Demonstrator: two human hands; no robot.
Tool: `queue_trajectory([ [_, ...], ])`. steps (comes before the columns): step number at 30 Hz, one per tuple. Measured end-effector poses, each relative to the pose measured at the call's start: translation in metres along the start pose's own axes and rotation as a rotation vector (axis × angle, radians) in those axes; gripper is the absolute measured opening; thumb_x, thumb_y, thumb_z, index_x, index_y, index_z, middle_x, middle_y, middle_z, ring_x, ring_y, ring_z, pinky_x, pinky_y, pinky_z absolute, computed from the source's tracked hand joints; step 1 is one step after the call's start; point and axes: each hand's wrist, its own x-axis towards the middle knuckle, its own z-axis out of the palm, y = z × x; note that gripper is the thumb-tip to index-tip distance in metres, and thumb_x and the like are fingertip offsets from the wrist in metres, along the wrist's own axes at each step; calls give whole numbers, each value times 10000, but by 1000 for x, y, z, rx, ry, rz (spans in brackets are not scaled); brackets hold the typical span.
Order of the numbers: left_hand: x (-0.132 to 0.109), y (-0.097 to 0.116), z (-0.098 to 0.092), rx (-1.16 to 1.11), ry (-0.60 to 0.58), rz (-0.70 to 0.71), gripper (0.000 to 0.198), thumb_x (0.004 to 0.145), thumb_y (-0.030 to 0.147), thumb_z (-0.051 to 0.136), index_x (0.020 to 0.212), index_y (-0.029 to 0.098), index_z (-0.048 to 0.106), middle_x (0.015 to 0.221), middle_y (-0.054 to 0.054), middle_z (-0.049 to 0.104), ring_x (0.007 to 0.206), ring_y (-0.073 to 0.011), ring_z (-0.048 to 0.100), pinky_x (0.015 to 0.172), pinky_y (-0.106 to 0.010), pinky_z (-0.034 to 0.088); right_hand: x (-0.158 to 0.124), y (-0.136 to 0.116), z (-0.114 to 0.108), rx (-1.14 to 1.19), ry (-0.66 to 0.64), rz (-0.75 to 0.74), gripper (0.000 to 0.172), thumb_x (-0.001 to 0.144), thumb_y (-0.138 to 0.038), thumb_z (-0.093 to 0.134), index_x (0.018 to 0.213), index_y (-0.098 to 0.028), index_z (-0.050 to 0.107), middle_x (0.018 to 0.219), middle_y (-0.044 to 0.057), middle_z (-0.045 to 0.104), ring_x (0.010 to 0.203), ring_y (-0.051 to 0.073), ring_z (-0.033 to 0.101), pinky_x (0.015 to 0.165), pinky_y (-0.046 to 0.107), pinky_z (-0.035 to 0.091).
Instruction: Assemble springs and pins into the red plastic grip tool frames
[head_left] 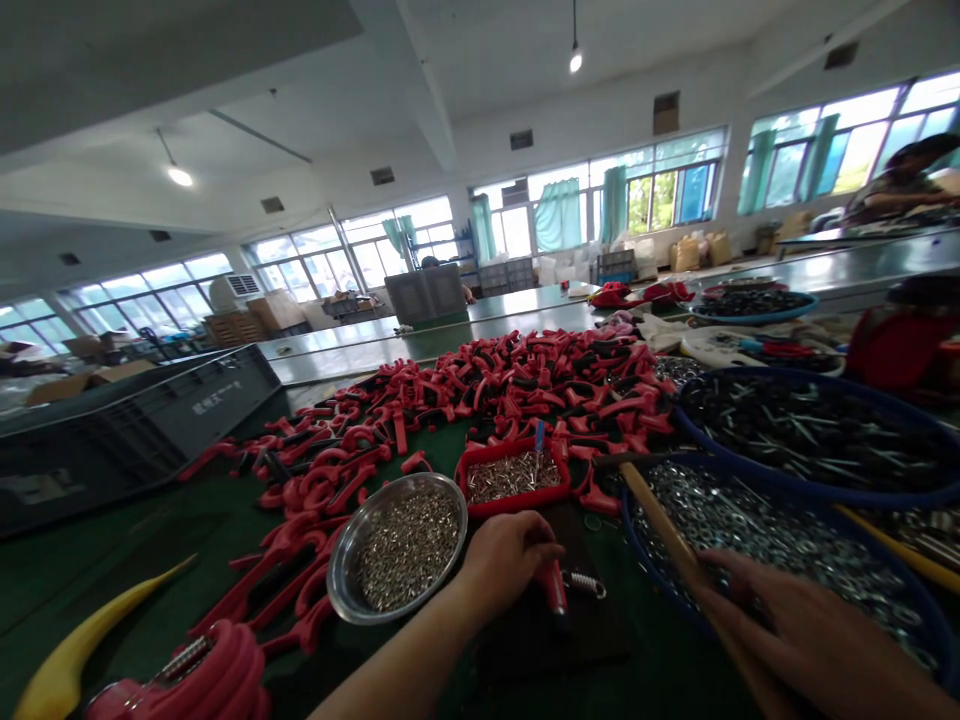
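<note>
My left hand [506,560] is closed on a red plastic handle part [553,590] with a dark lower end, over a dark block [585,650]. A metal spring [585,583] sticks out to the right of that part. In my right hand [810,620] is a hammer [664,515], gripped by its wooden handle. Its dark head is up and to the left, by the rim of a blue basin. Left of my left hand stands a metal bowl [341,590] of small fasteners. Just beyond it is a red tray [517,505] of rivet-like pins, with a blue-handled tool [539,437] standing in it.
A large pile of red and black handles [480,385] spreads across the green bench. Blue basins [694,600] of metal parts fill the right side. A grey crate [225,400] and a yellow curved object [82,640] lie left. A person [900,185] sits far right.
</note>
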Motion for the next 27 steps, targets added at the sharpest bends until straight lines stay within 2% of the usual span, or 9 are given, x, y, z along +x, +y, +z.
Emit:
queue_trajectory([
  [2, -4, 1, 1, 95, 36, -15, 163, 737, 359, 587, 808, 221, 636, 769, 22, 662, 729, -150, 595, 627, -227, 413, 0, -1, -1, 2, -73, 21, 566, 795, -602, 334, 1143, -216, 559, 1000, 63, 674, 868, 262, 632, 749, 417, 513],
  [8, -9, 14, 1, 320, 66, -15, 132, 775, 364, 565, 834, 259, 619, 802, 34, 659, 748, -153, 597, 636, -234, 389, -3, -8, -9, 6, -118, 47, 551, 797, -574, 316, 1155, -216, 532, 982, 71, 671, 860, 265, 625, 753, 406, 492],
  [13, -16, 15, 5, 430, 86, 88, 119, 783, 357, 575, 834, 254, 607, 839, 39, 640, 774, -140, 586, 639, -218, 388, -7, -16, -10, 18, -118, 45, 611, 774, -578, 368, 1233, -190, 474, 974, 79, 659, 859, 265, 612, 758, 406, 475],
  [16, -18, 11, 8, 525, 101, 121, 133, 802, 346, 559, 861, 235, 602, 869, 19, 629, 779, -141, 582, 633, -215, 393, -2, -19, -9, 65, -104, 74, 650, 750, -489, 433, 1305, -155, 391, 962, 87, 654, 859, 270, 602, 771, 412, 461],
  [18, -18, 10, 10, 583, 63, 149, 135, 819, 330, 538, 880, 226, 598, 870, 10, 631, 762, -141, 586, 621, -215, 395, 6, -20, -9, 178, -113, 134, 681, 716, -415, 468, 1320, -118, 361, 903, 90, 660, 809, 262, 609, 734, 385, 473],
  [21, -18, 11, 10, 614, 29, 170, 152, 826, 346, 526, 890, 230, 600, 874, 7, 637, 749, -142, 590, 613, -215, 399, 20, -21, -12, 523, -173, 248, 665, 688, -360, 477, 1290, -94, 383, 824, 75, 663, 714, 215, 620, 642, 296, 496],
  [24, -23, 11, 3, 598, 27, 206, 201, 843, 389, 483, 879, 239, 614, 875, 1, 642, 771, -154, 578, 642, -235, 409, 18, -23, -11, 813, -240, 301, 705, 713, -371, 471, 1333, -91, 285, 667, 14, 627, 553, 171, 596, 495, 250, 490],
  [25, -26, 9, 0, 570, 23, 229, 236, 837, 428, 475, 902, 251, 617, 896, -1, 644, 799, -165, 570, 675, -251, 414, 12, -24, -9, 827, -230, 283, 717, 732, -387, 468, 1347, -91, 249, 614, -6, 608, 506, 167, 582, 450, 247, 482],
  [27, -36, 3, -6, 475, 7, 268, 432, 742, 575, 520, 1047, 275, 582, 1001, -14, 631, 904, -205, 542, 781, -307, 412, -5, -22, -5, 703, -91, 178, 674, 774, -421, 455, 1346, -113, 275, 501, -37, 567, 415, 166, 557, 367, 242, 462],
])
